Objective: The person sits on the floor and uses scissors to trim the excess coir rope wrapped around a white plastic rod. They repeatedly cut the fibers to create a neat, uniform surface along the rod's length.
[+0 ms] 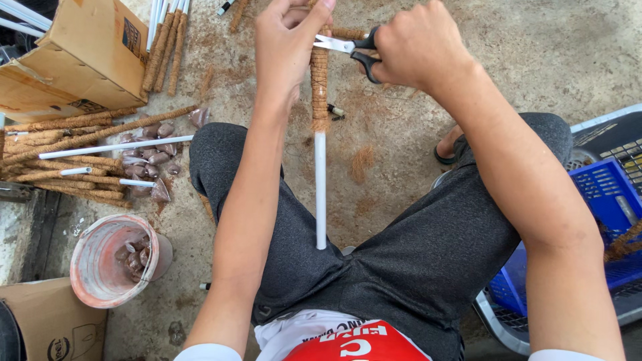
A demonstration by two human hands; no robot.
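Floor: we see bare concrete floor (pixel 535 40), fibre-strewn.
Left hand (pixel 287 40): pinching the pole (pixel 320 167).
Right hand (pixel 418 47): clenched around scissors (pixel 348 48).
Left edge: bucket (pixel 100 267), boxes (pixel 80 53).

Illumination: bright, even, diffuse daylight. Shadows soft and faint on the floor (pixel 535 40). No glare. Focus sharp throughout; wide-angle stretching at edges.

left hand (pixel 289 41) gripping, arm outstretched | right hand (pixel 416 47) clenched
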